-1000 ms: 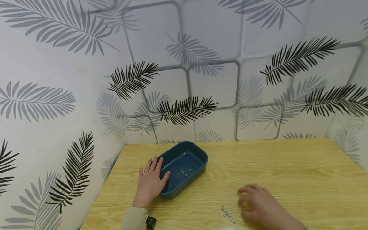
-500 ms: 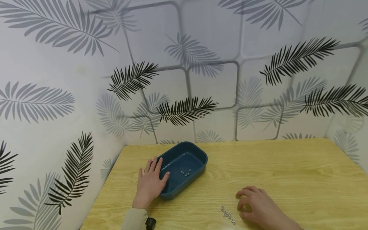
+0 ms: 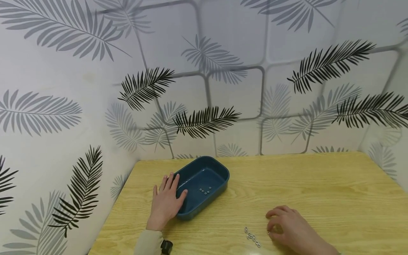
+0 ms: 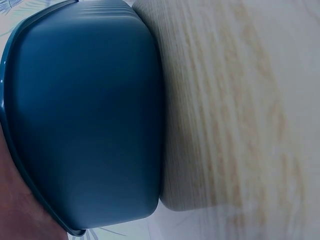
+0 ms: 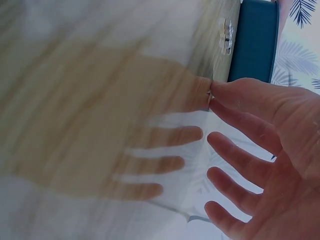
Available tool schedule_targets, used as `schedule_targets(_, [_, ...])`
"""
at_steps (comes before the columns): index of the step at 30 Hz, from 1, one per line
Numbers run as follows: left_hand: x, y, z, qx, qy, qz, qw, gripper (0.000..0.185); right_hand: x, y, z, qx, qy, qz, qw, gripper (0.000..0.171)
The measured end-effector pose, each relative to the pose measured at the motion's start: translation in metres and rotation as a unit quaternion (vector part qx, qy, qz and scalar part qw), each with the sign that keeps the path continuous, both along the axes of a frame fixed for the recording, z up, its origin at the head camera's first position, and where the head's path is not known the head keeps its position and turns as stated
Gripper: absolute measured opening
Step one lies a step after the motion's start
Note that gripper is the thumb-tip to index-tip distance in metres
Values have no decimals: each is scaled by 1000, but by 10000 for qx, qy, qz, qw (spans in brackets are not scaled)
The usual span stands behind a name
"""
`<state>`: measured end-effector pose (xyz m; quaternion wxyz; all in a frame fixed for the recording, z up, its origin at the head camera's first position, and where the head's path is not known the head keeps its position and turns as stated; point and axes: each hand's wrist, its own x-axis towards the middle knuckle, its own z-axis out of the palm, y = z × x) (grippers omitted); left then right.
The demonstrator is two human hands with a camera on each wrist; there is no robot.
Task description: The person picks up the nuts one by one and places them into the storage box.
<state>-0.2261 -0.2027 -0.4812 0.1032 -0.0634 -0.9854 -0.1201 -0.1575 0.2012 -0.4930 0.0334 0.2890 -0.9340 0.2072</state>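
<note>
A deep blue tray (image 3: 203, 207) stands at the left of the table, with several small metal nuts (image 3: 205, 193) on its floor. My left hand (image 3: 166, 203) rests on the tray's near left rim, fingers spread and fairly straight. Tray wall (image 4: 90, 115) fills much of the left wrist view. At the table's front, a short line of small nuts (image 3: 251, 236) lies left of my right hand (image 3: 291, 228). Thumb and forefinger of that hand pinch a tiny shiny nut (image 5: 210, 94) at the tabletop; the other fingers are apart from it. The fingertips mostly hide this nut.
The wooden table (image 3: 318, 184) reaches back to a wall (image 3: 236, 95) with a leaf pattern. A dark watch-like band (image 3: 166, 247) is on the left wrist, below the sleeve (image 3: 149, 242).
My right hand has shifted slightly, and its thumb and forefinger have come together on a nut beside the line. The left hand and the tray stay put.
</note>
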Motion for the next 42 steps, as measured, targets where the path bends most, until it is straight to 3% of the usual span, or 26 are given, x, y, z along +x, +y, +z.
schedule_targets(9, [-1, 0, 0, -76, -68, 18, 9999, 68, 0, 2, 0, -53, -18, 48, 10000, 22])
schedule_targets(20, [0, 1, 3, 23, -21, -3, 10000, 68, 0, -3, -2, -123, 264, 209, 9994, 16])
schedule_targets(42, [0, 0, 1, 15, -81, 12, 10000, 68, -3, -10, -1, 264, 711, 174, 9970, 23])
